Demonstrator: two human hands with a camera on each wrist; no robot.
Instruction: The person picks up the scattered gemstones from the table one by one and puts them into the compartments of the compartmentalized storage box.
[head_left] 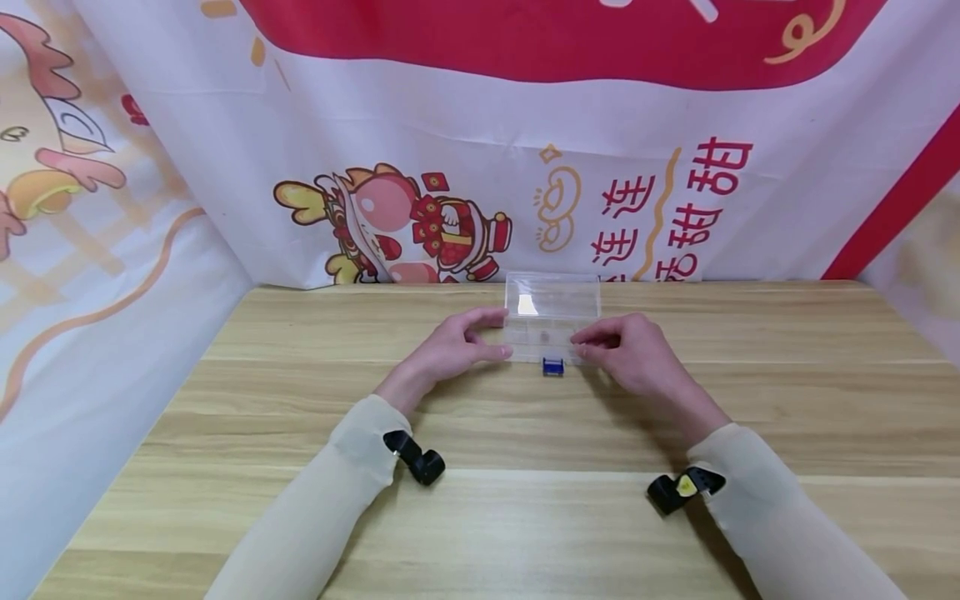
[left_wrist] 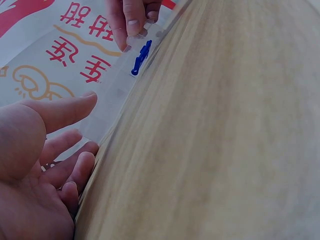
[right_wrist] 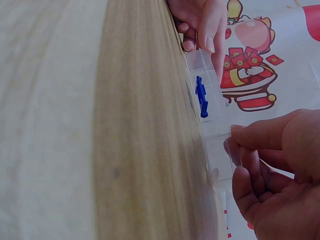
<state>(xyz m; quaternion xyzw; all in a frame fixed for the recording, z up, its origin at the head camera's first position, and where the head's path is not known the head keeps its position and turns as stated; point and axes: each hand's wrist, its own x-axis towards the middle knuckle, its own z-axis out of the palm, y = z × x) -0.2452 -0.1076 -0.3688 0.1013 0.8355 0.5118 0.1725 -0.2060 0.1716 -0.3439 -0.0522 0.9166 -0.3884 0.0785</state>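
Note:
A clear plastic compartment box [head_left: 527,336] stands on the table with its transparent lid [head_left: 558,293] raised at the back. A blue latch [head_left: 553,367] sits at its front edge. My left hand [head_left: 457,340] holds the box's left end, thumb at the front corner and index finger farther back. Over the right-hand compartments, my right hand [head_left: 633,350] pinches a small dark disc [right_wrist: 232,150] between thumb and fingers; its far side is hidden by the fingertips. Another small round piece [head_left: 544,337] lies inside a middle compartment.
The box rests near the back of the wood-grain table [head_left: 480,517], close to a printed white and red cloth [head_left: 450,108] hanging behind. A similar cloth [head_left: 97,275] hangs at the left. Small black cameras [head_left: 425,467] are strapped over both sleeves.

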